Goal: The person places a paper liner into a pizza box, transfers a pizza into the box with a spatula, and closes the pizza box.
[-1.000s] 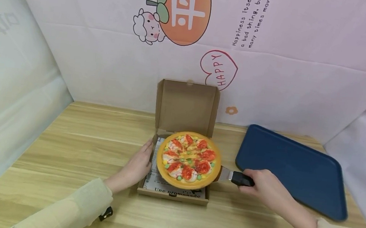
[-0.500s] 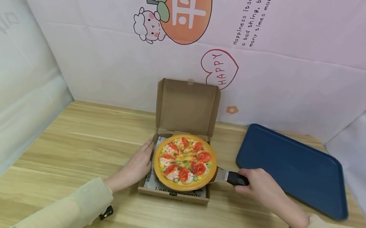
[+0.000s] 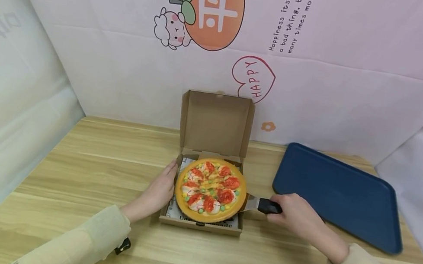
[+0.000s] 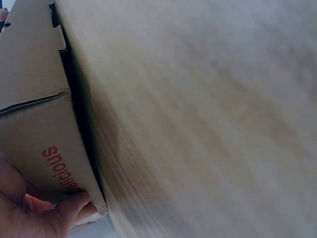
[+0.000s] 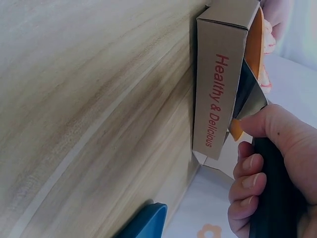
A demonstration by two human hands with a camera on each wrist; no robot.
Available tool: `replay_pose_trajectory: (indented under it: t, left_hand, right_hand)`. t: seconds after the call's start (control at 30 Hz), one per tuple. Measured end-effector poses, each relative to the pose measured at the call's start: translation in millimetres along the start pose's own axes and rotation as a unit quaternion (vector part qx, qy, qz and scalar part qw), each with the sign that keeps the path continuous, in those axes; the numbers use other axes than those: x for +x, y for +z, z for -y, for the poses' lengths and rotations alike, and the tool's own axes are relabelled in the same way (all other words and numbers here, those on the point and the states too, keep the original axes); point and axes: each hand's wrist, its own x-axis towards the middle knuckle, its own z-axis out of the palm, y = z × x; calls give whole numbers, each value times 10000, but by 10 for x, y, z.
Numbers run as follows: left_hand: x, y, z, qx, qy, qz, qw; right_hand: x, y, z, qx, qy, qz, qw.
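A toy pizza (image 3: 210, 188) with an orange crust and red-and-white toppings sits tilted over the open cardboard pizza box (image 3: 200, 226). My right hand (image 3: 294, 213) grips the black handle of a spatula (image 3: 252, 203), whose metal blade goes under the pizza's right edge. The right wrist view shows this spatula (image 5: 277, 188) passing over the box's side wall (image 5: 218, 94). My left hand (image 3: 157, 191) rests against the left wall of the box, fingers extended along it. In the left wrist view, the thumb and fingers of the left hand (image 4: 49, 215) touch the printed wall.
A dark blue tray (image 3: 339, 199) lies at the right of the wooden table (image 3: 115, 151). Behind the box, its raised lid (image 3: 216, 124) stands close to the printed cloth backdrop (image 3: 124, 74). Printed paper (image 3: 175, 210) lines the box.
My right hand has moved left with the spatula, carrying the pizza left and lower over the box base. My left hand stays at the box's left wall.
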Motion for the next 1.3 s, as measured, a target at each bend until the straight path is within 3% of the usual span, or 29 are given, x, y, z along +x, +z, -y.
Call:
replay_pose_trajectory:
  t: [0.57,0.87,1.3]
  left_hand:
    - [-20,27,8,-181,17,-30,9998]
    - [-32,38,4,-257,137,-11,9996]
    - [-29,36,-4,-249,60,-26,9997]
  right_hand:
    - [55,74,41,44,-154,-15,9999]
    - [85,111,42,249,97,243,9993]
    - [125,105,57,101,141,244,9996]
